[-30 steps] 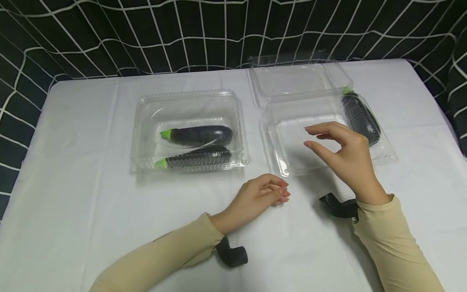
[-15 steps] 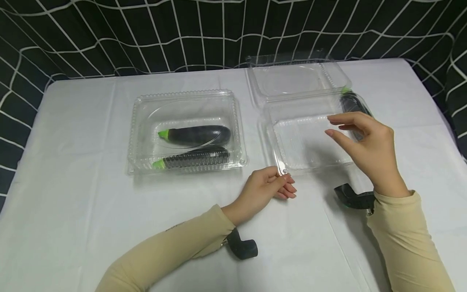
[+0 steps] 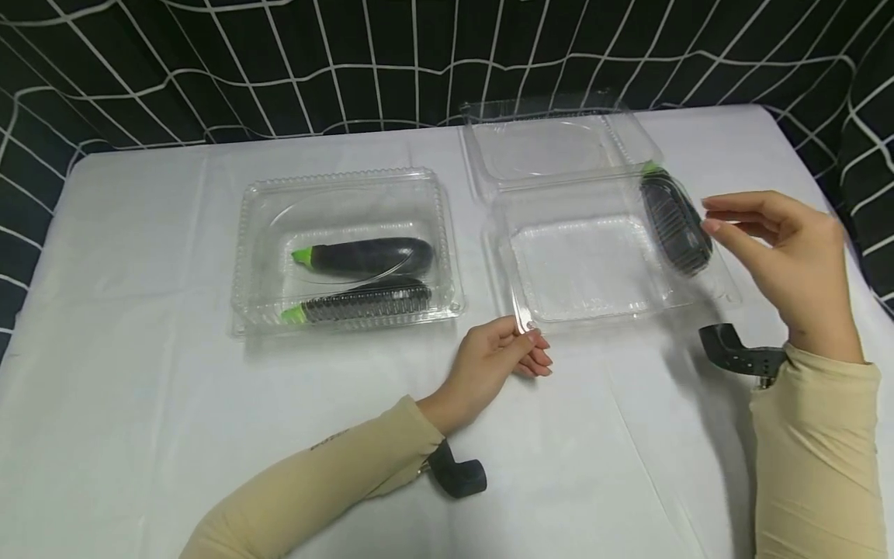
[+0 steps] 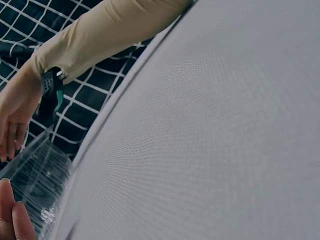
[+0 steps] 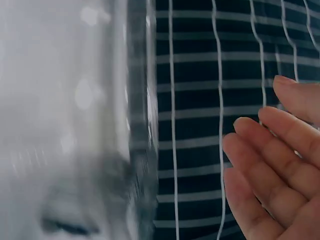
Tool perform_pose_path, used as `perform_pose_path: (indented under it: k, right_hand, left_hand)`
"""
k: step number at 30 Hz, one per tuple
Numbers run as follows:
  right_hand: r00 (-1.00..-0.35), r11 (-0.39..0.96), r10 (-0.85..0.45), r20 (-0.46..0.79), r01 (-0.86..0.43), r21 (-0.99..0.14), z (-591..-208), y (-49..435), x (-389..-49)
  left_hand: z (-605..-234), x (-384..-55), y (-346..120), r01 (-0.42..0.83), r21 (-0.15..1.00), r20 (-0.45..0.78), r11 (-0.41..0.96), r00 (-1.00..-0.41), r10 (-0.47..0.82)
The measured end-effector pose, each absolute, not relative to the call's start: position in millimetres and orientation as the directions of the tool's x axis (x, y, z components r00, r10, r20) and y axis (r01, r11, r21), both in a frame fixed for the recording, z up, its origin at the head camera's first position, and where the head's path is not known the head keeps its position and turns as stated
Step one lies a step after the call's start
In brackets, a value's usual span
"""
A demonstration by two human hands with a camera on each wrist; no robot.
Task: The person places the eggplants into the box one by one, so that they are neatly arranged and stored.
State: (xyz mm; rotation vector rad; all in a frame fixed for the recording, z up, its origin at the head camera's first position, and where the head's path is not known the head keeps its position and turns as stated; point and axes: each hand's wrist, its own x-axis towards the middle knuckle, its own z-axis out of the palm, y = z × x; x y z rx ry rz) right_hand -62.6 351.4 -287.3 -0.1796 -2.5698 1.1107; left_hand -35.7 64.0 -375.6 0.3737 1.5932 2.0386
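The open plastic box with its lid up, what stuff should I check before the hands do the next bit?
1. Open box has its lid folded back: ok.
2. Left hand steadies the box: looks ok, its thumb is at the near left corner.
3. Right hand free: ok, its fingers hold nothing.
4. Right hand clear of the box: ok, the right wrist view shows a gap.
5. Eggplant inside the open box: cannot tell, it shows through plastic at the right side.
6. Other box latched: cannot tell, though it looks closed.
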Motion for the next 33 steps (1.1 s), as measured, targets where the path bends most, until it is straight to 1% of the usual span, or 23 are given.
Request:
perform_pose_path:
  k: [2, 5, 10, 12, 18, 20, 27, 33]
  right_hand:
    - [-0.926, 0.691, 0.305, 0.223, 0.053, -0.721, -289, 366, -61]
    - [-0.91, 0.655, 0.382, 0.165, 0.141, -0.742, -295, 388, -60]
    - [-0.906, 0.629, 0.416, 0.075, 0.227, -0.744, -313, 414, -61]
    - [-0.911, 0.614, 0.409, 0.055, 0.23, -0.755, -320, 420, -61]
    - [-0.931, 0.518, 0.36, 0.064, 0.143, -0.843, -334, 424, -66]
    - [-0.938, 0.506, 0.343, 0.05, 0.14, -0.851, -338, 424, -67]
    - [-0.967, 0.551, 0.254, -0.001, 0.146, -0.822, -346, 417, -69]
    - [-0.97, 0.618, 0.236, -0.064, 0.2, -0.76, -348, 413, -70]
  left_hand:
    - [-375, -35, 64, -0.223, 0.959, -0.092, -0.173, -0.827, 0.554]
    - [-375, -35, 64, -0.22, 0.959, -0.088, -0.176, -0.829, 0.553]
    - [-375, -34, 64, -0.225, 0.956, -0.09, -0.186, -0.833, 0.546]
    - [-375, -34, 64, -0.227, 0.956, -0.091, -0.187, -0.833, 0.546]
    - [-376, -34, 66, -0.233, 0.953, -0.09, -0.196, -0.83, 0.55]
    - [-376, -34, 66, -0.235, 0.951, -0.089, -0.2, -0.831, 0.549]
    - [-376, -33, 65, -0.237, 0.946, -0.08, -0.219, -0.831, 0.551]
    - [-376, -33, 66, -0.236, 0.948, -0.079, -0.216, -0.827, 0.557]
